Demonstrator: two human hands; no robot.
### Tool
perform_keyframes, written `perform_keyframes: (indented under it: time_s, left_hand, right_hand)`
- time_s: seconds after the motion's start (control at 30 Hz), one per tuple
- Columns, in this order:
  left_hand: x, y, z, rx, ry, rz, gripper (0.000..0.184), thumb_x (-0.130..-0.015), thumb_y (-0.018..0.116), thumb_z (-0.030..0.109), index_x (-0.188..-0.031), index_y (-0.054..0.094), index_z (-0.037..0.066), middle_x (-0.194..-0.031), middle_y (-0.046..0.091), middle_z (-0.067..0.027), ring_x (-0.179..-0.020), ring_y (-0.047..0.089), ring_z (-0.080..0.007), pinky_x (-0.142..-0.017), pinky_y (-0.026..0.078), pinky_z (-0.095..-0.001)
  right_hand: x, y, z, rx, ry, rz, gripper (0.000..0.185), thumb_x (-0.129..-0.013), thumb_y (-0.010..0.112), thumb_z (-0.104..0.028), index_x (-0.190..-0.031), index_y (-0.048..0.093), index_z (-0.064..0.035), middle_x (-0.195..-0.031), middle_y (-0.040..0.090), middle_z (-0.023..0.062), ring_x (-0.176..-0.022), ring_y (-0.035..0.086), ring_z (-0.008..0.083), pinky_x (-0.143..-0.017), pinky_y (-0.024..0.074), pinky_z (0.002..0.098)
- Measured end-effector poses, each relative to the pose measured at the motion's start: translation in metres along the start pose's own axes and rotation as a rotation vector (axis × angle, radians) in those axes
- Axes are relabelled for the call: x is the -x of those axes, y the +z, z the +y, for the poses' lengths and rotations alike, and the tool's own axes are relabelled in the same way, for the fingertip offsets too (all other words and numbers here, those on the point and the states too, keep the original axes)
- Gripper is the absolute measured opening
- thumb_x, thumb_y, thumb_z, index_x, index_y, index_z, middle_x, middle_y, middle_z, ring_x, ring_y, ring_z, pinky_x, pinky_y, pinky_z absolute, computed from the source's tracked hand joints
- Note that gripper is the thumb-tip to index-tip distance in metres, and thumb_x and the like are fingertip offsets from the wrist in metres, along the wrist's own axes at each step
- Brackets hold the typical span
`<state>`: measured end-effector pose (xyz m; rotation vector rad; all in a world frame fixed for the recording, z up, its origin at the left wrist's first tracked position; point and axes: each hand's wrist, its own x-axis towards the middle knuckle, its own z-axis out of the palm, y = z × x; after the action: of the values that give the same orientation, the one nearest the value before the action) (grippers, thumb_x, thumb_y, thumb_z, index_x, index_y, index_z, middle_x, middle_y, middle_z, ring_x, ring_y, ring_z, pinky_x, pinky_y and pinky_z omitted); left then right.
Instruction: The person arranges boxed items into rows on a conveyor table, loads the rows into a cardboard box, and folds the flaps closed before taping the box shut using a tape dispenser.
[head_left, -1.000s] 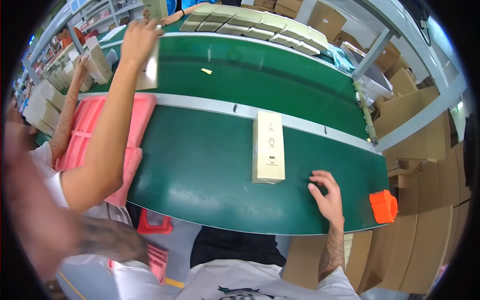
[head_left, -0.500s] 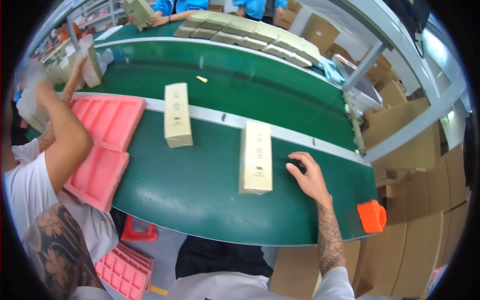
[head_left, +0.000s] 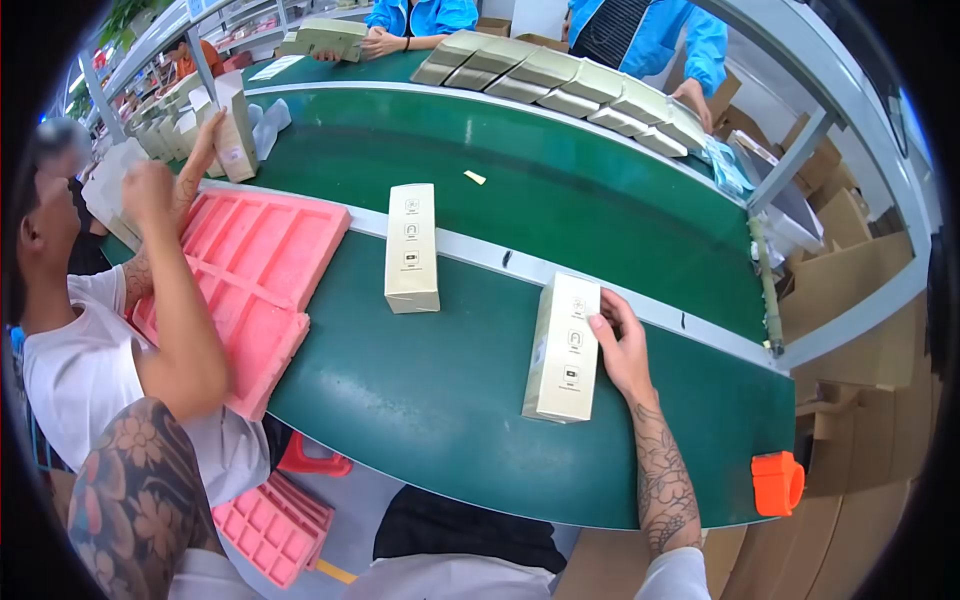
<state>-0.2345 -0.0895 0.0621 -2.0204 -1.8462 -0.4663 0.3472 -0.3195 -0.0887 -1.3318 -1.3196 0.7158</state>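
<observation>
Two cream boxes with printed icons are on the green table. My right hand (head_left: 624, 345) is at the right side of the nearer box (head_left: 566, 365), thumb on its upper right edge and fingers curled along that side. The second cream box (head_left: 411, 250) lies to the left, its far end over the pale rail. My left hand is out of view; only my bent, tattooed left arm shows at the lower left.
At left, a co-worker holds an open box (head_left: 236, 135) beside pink trays (head_left: 250, 265). Beyond the green belt (head_left: 600, 190), two people in blue stand near rows of boxes (head_left: 570, 85). An orange tape dispenser (head_left: 775, 484) sits at the right edge.
My right hand has moved left onto the nearer box, which is slightly turned. The co-worker's hand has left the second box, now lying on the table. My blurred left hand has gone from view.
</observation>
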Motion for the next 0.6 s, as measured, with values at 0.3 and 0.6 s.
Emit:
perform_keyframes:
  time_s: [0.3,0.6]
  left_hand:
    - [0.040,-0.037,0.146,0.766,0.105,0.261,0.037,-0.087,0.062,0.015,-0.121,0.056,0.000,-0.122,0.057,-0.0167,-0.111,0.055,-0.0303,-0.099,0.042,-0.0370]
    - [0.062,0.097,0.275,1.064,-0.079,-0.137,0.063,-0.083,0.068,0.022,-0.136,0.044,0.000,-0.135,0.044,-0.0229,-0.127,0.044,-0.0348,-0.108,0.035,-0.0393]
  right_hand:
    - [-0.002,0.002,0.001,-0.009,-0.016,0.013,0.042,-0.092,0.061,-0.018,-0.127,0.052,0.0046,-0.117,0.064,0.0159,-0.106,0.060,0.0208,-0.096,0.0435,0.0328]
    - [-0.004,0.000,0.006,0.002,-0.036,0.015,0.044,-0.092,0.061,-0.019,-0.129,0.050,0.0039,-0.118,0.064,0.0154,-0.105,0.060,0.0192,-0.092,0.0437,0.0310]
